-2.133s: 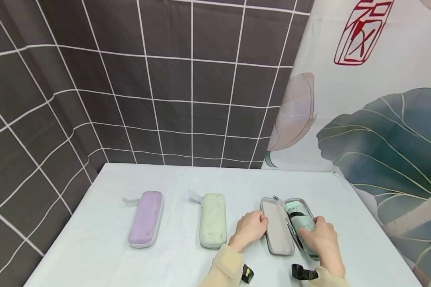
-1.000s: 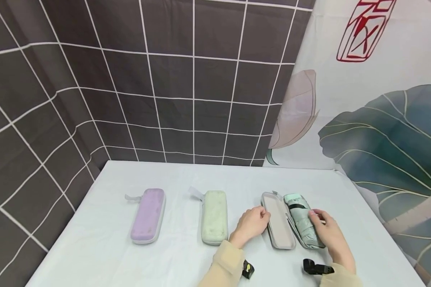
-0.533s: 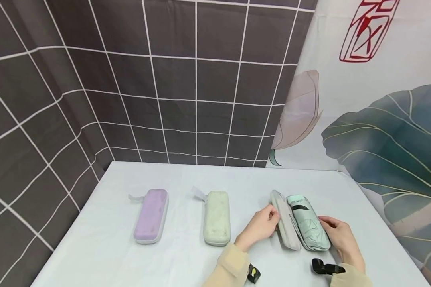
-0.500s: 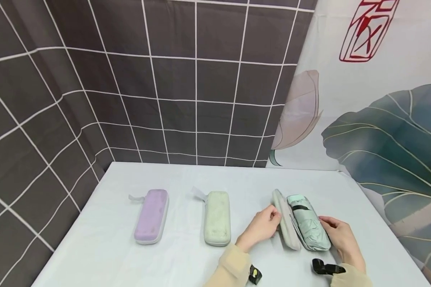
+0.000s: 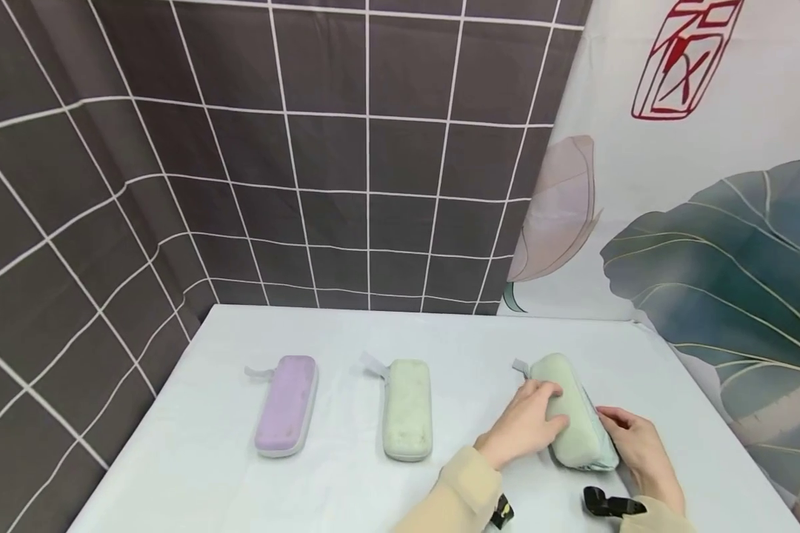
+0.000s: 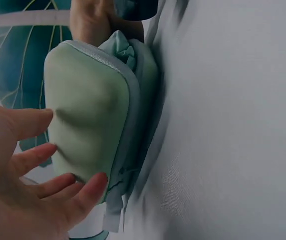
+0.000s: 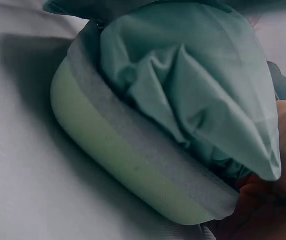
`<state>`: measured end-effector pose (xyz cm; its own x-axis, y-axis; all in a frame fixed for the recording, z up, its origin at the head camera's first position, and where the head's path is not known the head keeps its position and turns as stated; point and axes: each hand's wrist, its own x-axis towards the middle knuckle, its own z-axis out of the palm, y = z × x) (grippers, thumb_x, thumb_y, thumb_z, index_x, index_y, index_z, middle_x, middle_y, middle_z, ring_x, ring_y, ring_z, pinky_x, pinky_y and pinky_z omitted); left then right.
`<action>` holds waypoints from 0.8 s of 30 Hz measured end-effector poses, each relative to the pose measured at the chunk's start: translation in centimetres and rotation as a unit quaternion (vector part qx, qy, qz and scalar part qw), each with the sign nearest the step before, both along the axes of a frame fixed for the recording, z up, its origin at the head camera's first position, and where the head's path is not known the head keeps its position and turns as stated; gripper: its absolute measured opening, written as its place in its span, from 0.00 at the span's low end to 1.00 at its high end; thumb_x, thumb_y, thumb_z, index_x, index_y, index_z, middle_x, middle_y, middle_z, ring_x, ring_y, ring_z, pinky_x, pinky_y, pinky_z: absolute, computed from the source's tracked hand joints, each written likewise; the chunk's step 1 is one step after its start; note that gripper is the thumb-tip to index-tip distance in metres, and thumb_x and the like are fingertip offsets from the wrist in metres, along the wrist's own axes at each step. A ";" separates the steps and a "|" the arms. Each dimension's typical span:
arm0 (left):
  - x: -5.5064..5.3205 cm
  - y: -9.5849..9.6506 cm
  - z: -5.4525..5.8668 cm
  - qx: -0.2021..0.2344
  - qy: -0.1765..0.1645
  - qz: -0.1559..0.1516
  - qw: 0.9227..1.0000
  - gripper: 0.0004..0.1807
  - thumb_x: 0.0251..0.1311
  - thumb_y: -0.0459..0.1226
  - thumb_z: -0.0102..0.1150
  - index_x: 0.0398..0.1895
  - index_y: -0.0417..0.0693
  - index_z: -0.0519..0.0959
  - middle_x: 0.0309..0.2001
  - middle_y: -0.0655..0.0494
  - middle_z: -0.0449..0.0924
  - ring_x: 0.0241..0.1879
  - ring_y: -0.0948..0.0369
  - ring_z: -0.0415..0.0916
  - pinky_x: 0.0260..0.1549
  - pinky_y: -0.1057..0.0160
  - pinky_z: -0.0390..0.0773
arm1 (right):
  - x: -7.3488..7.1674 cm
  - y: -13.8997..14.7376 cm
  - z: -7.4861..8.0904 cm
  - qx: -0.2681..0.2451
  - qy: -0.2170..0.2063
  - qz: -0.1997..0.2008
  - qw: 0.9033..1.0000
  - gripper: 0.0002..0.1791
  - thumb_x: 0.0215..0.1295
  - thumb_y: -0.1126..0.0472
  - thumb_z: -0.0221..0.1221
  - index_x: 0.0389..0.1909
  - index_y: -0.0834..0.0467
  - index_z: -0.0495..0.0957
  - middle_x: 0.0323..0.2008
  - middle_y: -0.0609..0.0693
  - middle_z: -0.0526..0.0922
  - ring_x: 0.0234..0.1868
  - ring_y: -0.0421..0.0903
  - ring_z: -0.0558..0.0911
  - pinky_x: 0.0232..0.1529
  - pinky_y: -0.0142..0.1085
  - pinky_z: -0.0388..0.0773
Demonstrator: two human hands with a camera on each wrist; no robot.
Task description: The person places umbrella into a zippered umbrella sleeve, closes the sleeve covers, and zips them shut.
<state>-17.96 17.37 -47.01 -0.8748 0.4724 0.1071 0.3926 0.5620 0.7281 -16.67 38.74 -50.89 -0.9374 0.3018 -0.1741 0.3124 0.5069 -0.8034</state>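
A pale green zip case [image 5: 573, 414] with grey lining stands on the right of the table, its lid folded over a folded mint-green umbrella [image 7: 182, 85]. Crumpled umbrella fabric bulges from the gap at the near end, between lid and base. My left hand [image 5: 518, 428] touches the lid from the left, its fingers spread and fingertips at the lid's surface in the left wrist view. On the other side my right hand [image 5: 640, 448] holds the base by its right edge; most of its fingers are hidden. A small grey loop [image 6: 114, 212] hangs from the case's far end.
Left of my hands lie another pale green case [image 5: 408, 411] and a purple case [image 5: 287, 403], both closed, each with a strap at its far end. All rest on the white table [image 5: 347, 496], backed by a dark grid curtain [image 5: 320, 155] and a printed cloth.
The lid, earlier lying flat open on the left, has swung up and over the umbrella. My left hand has moved right with it and loosened its fingers; my right hand moved to the case's edge.
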 end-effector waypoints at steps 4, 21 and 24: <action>-0.1 1.2 0.0 -0.079 0.054 -0.024 0.995 0.24 0.64 0.48 0.60 0.63 0.61 0.72 0.66 0.61 0.63 0.64 0.67 0.62 0.57 0.69 0.66 | -0.1 -0.1 0.0 -0.001 0.005 -0.001 1.000 0.23 0.74 0.57 0.51 0.60 0.72 0.71 0.53 0.67 0.77 0.48 0.52 0.76 0.34 0.31 0.76; 0.1 3.5 -0.8 -0.175 0.138 -0.030 0.974 0.22 0.70 0.54 0.49 0.64 0.66 0.73 0.69 0.62 0.63 0.69 0.64 0.56 0.54 0.64 0.69 | 0.3 0.0 0.1 -0.017 -0.005 0.008 1.000 0.30 0.76 0.50 0.44 0.61 0.74 0.68 0.56 0.69 0.74 0.50 0.52 0.76 0.44 0.40 0.77; 0.0 3.9 -0.7 -0.200 0.135 -0.026 0.970 0.21 0.70 0.56 0.47 0.64 0.69 0.72 0.68 0.64 0.62 0.69 0.65 0.55 0.52 0.63 0.70 | 0.1 -0.1 0.5 -0.033 -0.045 0.020 0.998 0.44 0.74 0.37 0.38 0.66 0.76 0.60 0.66 0.73 0.61 0.65 0.66 0.63 0.58 0.54 0.68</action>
